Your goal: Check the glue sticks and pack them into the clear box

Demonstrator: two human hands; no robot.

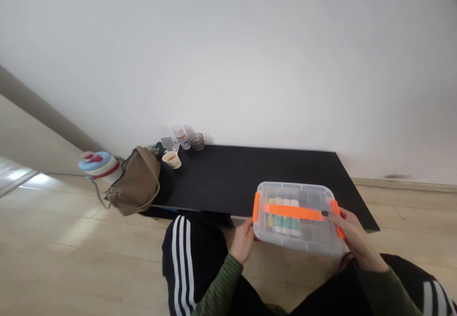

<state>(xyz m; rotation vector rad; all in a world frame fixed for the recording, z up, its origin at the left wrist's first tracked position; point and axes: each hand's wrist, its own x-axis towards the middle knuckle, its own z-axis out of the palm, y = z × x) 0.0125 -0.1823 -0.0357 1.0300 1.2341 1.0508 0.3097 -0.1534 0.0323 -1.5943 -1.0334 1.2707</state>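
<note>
A clear plastic box (298, 240) with an orange handle (293, 211) and orange side clips sits tilted at the near edge of the low black table (221, 178), partly overhanging it. Several small bottles show through the lid. My left hand (243, 241) grips the box's left end under the orange clip. My right hand (352, 232) holds the right end, thumb on the lid near the right clip. Both sleeves are dark green.
On the table's far left stand a paper cup (172, 159), a small white bottle (181, 136), a dark glass jar (196, 141) and a brown bag (134, 182). A blue, white and red flask (96, 164) is beside the bag. My knees in black striped trousers are below.
</note>
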